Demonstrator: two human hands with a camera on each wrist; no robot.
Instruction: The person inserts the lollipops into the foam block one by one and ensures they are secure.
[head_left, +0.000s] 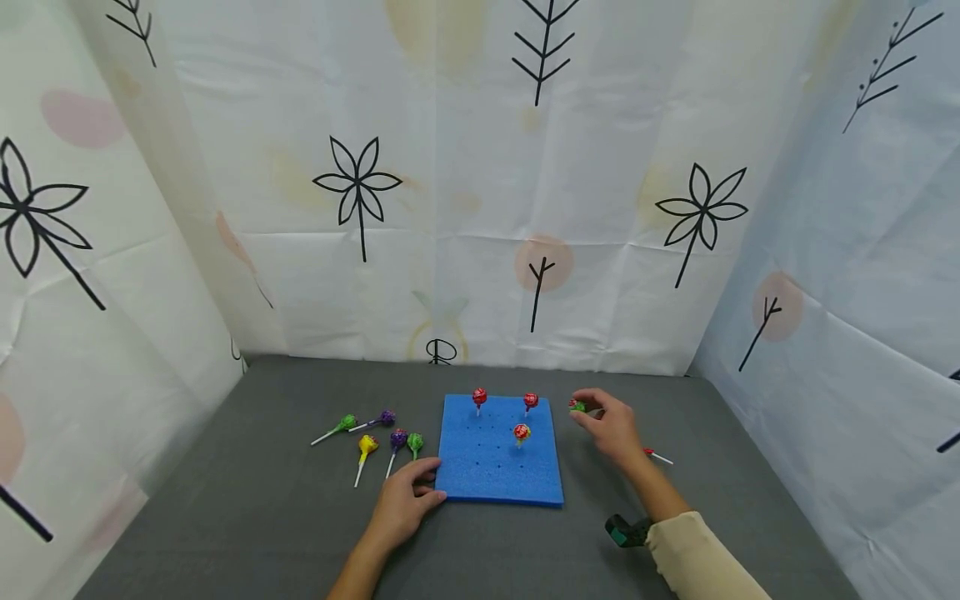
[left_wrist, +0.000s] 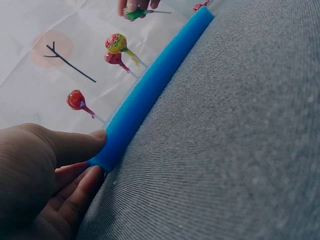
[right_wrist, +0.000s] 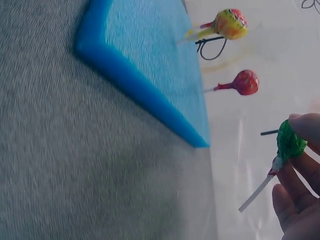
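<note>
A blue foam board (head_left: 495, 467) with rows of small holes lies on the grey table. Two red lollipops, one at the back left (head_left: 479, 397) and one at the back right (head_left: 531, 401), stand upright in it. Between them and nearer the front stands a red-and-yellow lollipop (head_left: 522, 432). My left hand (head_left: 402, 504) grips the board's left edge, thumb and fingers at its side. To the right of the board, my right hand (head_left: 613, 429) pinches a green lollipop (right_wrist: 291, 142) by its candy head, the white stick pointing down and away in the right wrist view.
Left of the board lie several loose lollipops, among them a yellow one (head_left: 367, 445), a purple one (head_left: 398, 439) and a green one (head_left: 347, 422). A red lollipop (head_left: 658, 456) lies partly behind my right forearm. Patterned white cloth (head_left: 480, 300) walls the table's back and sides.
</note>
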